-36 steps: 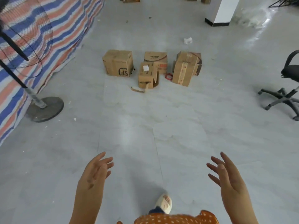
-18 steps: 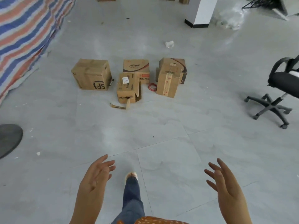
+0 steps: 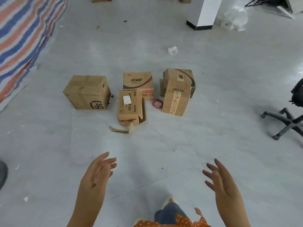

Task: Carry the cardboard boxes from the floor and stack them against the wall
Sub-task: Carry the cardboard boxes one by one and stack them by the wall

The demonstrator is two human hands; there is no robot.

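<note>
Since the earlier frames the cluster of boxes sits lower and larger in view and the fan base has slid almost out at the left edge; the person's right foot now leads instead of the left.

The grey tiled floor (image 3: pixel 213 99) is smooth and faintly glossy. A striped tarp (image 3: pixel 21 30) in blue, orange and white hangs at the upper left. A white pillar (image 3: pixel 201 12) with a black base stands at the top, and an office chair (image 3: pixel 288 118) with a black star base stands at the right edge.

The cardboard boxes rest on the floor, well ahead of both hands:
- SF box (image 3: pixel 87 92), closed, cube-shaped, leftmost.
- taped box (image 3: pixel 176 97), tall, sealed with printed tape, touching a box behind it.
- printed box (image 3: pixel 138 82), closed, at the back centre.
- open box (image 3: pixel 130 108), its side flap hanging loose, contents not visible; a torn cardboard strip (image 3: pixel 120 130) lies just before it.

A red wire coil (image 3: pixel 157 104) lies between the open box and the taped box.

The left hand (image 3: pixel 96 174) and right hand (image 3: pixel 221 181) are held out empty, fingers straight and spread, palms facing each other.
</note>
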